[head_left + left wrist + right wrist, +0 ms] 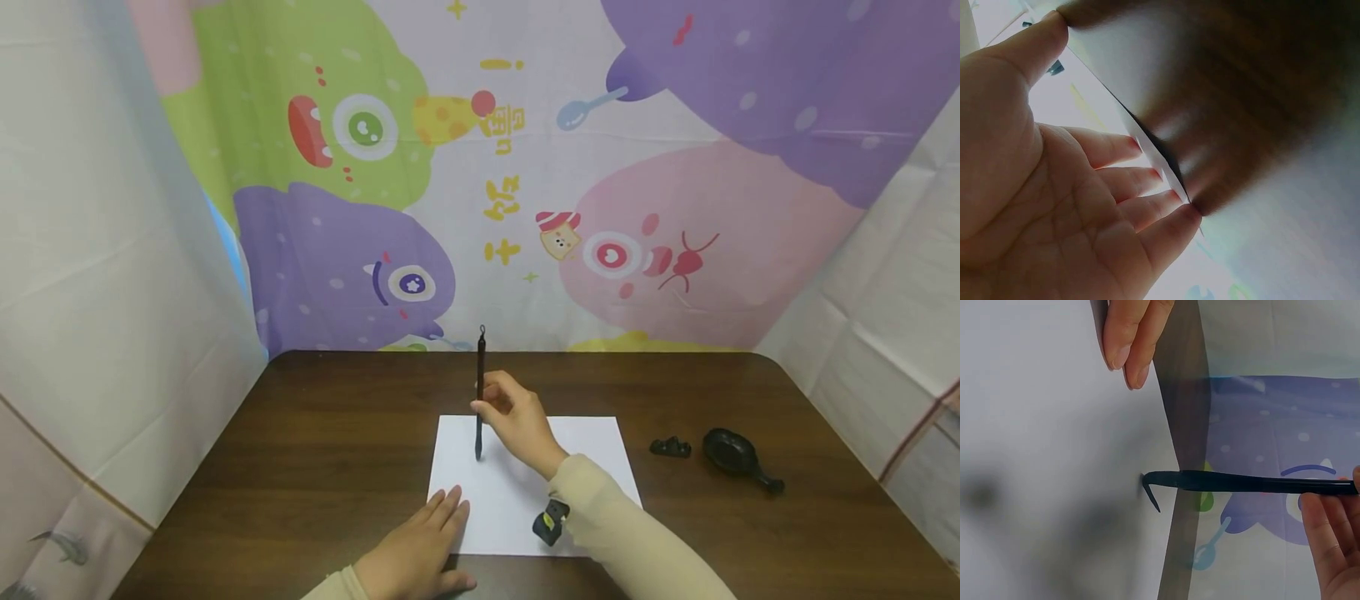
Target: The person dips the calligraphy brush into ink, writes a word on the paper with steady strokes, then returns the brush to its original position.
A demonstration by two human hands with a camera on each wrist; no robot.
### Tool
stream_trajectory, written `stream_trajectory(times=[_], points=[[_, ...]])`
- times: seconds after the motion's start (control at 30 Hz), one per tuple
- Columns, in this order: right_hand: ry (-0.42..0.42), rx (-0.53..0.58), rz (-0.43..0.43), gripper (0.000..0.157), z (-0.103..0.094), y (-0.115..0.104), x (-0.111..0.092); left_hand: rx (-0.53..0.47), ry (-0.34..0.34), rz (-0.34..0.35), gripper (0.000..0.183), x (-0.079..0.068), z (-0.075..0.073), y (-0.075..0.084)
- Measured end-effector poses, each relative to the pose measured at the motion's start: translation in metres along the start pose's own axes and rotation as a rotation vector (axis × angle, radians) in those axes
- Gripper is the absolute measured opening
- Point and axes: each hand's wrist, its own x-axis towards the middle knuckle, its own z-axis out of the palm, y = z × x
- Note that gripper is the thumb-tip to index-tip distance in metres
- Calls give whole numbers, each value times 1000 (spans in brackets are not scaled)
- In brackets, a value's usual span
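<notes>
My right hand [521,421] pinches a dark writing brush [480,375] by its handle and holds it upright over a white sheet of paper [525,517]. In the right wrist view the brush's dark tip [1163,479] meets the paper. A thin dark hooked line runs off it; whether this is bent bristle or an ink mark I cannot tell. My left hand [420,537] rests palm down, its fingers on the paper's left edge and its thumb on the table. In the left wrist view these fingers [1169,234] lie spread and nearly straight.
The paper lies on a dark brown wooden table [322,450]. To its right sit a small black brush rest [670,447] and a black ink dish with a handle [731,454]. Behind hangs a cartoon-printed curtain [495,308]; pale cloth [97,250] stands on both sides.
</notes>
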Motion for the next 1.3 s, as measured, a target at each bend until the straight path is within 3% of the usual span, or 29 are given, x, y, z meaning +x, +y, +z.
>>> stream_trajectory(times=[0.43, 0.77, 1.3], points=[[-35, 47, 13, 24, -1, -2, -3, 16, 33, 19, 88, -1, 2, 0], [-52, 37, 10, 24, 0, -3, -5, 11, 16, 12, 89, 0, 2, 0], [-112, 112, 39, 23, 0, -6, -6, 10, 11, 6, 90, 0, 2, -1]])
